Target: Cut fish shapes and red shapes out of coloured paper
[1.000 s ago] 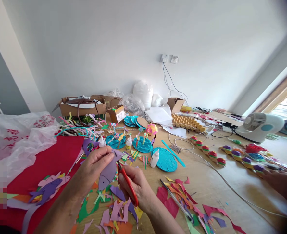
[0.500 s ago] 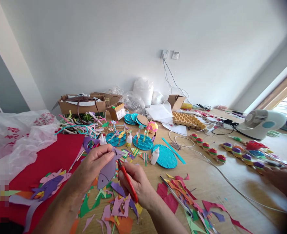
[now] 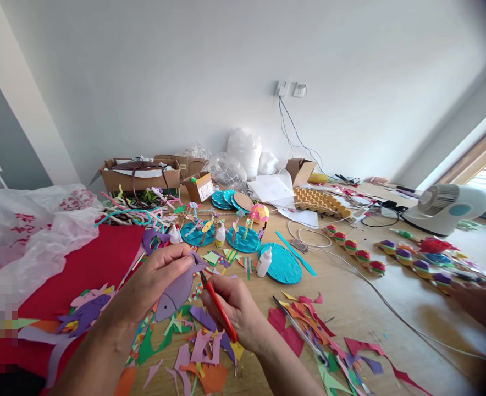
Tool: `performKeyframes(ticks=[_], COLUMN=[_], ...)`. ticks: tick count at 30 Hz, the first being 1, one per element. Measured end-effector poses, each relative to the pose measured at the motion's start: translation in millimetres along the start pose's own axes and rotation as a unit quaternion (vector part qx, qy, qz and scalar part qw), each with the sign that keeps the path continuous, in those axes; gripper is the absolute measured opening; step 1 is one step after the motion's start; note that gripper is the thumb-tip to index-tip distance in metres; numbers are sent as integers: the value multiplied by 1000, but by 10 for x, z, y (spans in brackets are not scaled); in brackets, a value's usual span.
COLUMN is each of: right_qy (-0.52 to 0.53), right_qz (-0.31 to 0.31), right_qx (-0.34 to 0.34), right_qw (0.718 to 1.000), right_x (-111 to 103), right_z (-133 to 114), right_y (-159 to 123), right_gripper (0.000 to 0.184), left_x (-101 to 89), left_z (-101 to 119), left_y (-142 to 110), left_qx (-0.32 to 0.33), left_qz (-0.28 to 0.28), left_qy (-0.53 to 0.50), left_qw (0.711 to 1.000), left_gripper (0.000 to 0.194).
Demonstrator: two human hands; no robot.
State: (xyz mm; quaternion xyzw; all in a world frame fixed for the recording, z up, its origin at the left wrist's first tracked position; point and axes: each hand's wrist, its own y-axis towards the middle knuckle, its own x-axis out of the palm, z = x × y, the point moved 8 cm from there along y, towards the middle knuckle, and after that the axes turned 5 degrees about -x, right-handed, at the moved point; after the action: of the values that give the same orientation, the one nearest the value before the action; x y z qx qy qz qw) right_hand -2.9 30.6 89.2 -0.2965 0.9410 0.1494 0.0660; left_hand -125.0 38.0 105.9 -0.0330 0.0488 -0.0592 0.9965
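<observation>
My left hand (image 3: 156, 280) pinches a purple foam fish (image 3: 176, 290) near its tail and holds it above the table. My right hand (image 3: 235, 308) is closed on red-handled scissors (image 3: 219, 308), whose blades meet the fish's tail end. Below both hands lie many coloured foam scraps (image 3: 202, 352). A finished purple and pink fish cutout (image 3: 84, 311) rests on the red foam sheet (image 3: 82, 264) to the left.
Teal discs (image 3: 282, 264) with small glue bottles (image 3: 263, 263) stand mid-table. Cardboard boxes (image 3: 139, 176), plastic bags (image 3: 40, 225), a white fan (image 3: 445, 206), a cable (image 3: 375, 291) and a row of coloured ornaments (image 3: 356, 250) crowd the table. Another person's hand (image 3: 480, 305) is at the right edge.
The fish has tilted, its head swinging lower and to the left, while the scissors stay at its tail. The view has shifted slightly.
</observation>
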Motion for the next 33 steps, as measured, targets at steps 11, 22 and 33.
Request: performKeyframes(ticks=[11, 22, 33], right_qy=[-21, -32, -33], right_qz=[-9, -29, -36], right_qx=[-7, -7, -11], right_qw=[1000, 999, 999], right_x=[3, 16, 1], right_z=[12, -15, -70], right_y=[5, -15, -23], right_gripper=[38, 40, 39], left_x=[26, 8, 6], left_z=[10, 36, 57], left_y=[-15, -30, -66], left_qx=[-25, -33, -47], left_qz=[-19, -29, -55], left_qy=[-10, -9, -8], left_qw=[999, 999, 997], left_gripper=[28, 29, 25])
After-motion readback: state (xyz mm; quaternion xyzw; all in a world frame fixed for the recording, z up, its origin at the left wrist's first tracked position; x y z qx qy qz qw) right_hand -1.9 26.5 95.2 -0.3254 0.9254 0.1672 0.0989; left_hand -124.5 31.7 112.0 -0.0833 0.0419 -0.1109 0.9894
